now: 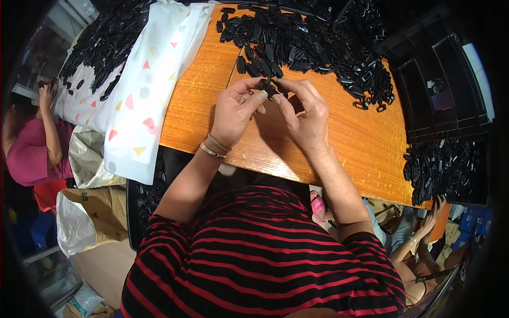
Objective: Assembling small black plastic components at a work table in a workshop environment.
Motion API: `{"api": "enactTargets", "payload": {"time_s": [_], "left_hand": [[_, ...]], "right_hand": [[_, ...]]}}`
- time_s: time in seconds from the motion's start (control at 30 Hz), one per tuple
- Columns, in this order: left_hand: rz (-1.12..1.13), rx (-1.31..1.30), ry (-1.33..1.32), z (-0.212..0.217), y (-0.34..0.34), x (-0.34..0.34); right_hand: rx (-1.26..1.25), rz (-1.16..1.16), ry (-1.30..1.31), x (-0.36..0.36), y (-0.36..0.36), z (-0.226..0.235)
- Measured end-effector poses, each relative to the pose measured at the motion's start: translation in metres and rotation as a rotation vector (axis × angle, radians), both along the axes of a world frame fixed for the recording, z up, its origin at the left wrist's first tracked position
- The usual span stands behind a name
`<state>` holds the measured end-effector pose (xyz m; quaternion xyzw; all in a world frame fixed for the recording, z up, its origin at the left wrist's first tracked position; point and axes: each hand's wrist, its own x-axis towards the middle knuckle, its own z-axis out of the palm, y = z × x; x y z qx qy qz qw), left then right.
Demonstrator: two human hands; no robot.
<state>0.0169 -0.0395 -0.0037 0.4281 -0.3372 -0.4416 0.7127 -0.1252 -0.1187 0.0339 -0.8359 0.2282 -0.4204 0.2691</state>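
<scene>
Over the wooden table, both my hands meet around a small black plastic piece that looks like a clip or buckle part. My left hand, with bands at its wrist, pinches it between thumb and fingers. From the other side my right hand grips it with thumb and forefinger. My fingers hide much of the piece, so I cannot tell whether it is one part or two joined. Just beyond my fingertips lie loose pieces of the same black kind.
A large heap of black plastic pieces covers the table's far side. A patterned white cloth hangs over its left edge. At right stand a black crate and another heap. People sit at left and lower right.
</scene>
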Motion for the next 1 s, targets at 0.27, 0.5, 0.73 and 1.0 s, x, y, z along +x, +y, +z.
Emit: {"api": "enactTargets", "payload": {"time_s": [0.27, 0.5, 0.73, 1.0], "left_hand": [[0.045, 0.006, -0.085, 0.0, 0.003, 0.0], [0.104, -0.063, -0.22, 0.0, 0.008, -0.014], [0.015, -0.004, -0.064, 0.015, 0.022, -0.017], [0.101, -0.093, -0.26, 0.016, 0.033, -0.015]], "right_hand": [[-0.018, 0.024, -0.012, 0.002, 0.004, -0.004], [-0.043, -0.031, -0.031, 0.004, 0.016, -0.019], [0.241, 0.084, -0.013, 0.006, 0.025, -0.034], [0.247, 0.206, -0.132, 0.019, 0.053, -0.041]]}}
